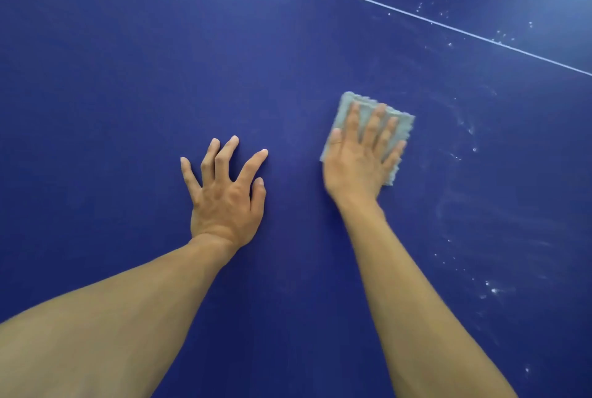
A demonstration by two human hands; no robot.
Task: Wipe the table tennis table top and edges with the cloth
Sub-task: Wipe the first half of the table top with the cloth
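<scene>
On blue table top (128, 77), right hand (358, 166) flat, pressing grey cloth (344, 109), left hand (224, 195) spread, fingertips touching.

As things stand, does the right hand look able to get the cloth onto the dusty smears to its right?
Probably yes: the right hand presses flat on the grey cloth, only bare blue table top lies between it and the smears, and the left hand rests on the other side.

We see the blue worktop (128, 61) lit softly and evenly, paling to a hazy sheen in the upper right corner, with only faint shadows on it, slightly soft detail throughout and wide-angle stretching toward the bottom edge.
</scene>
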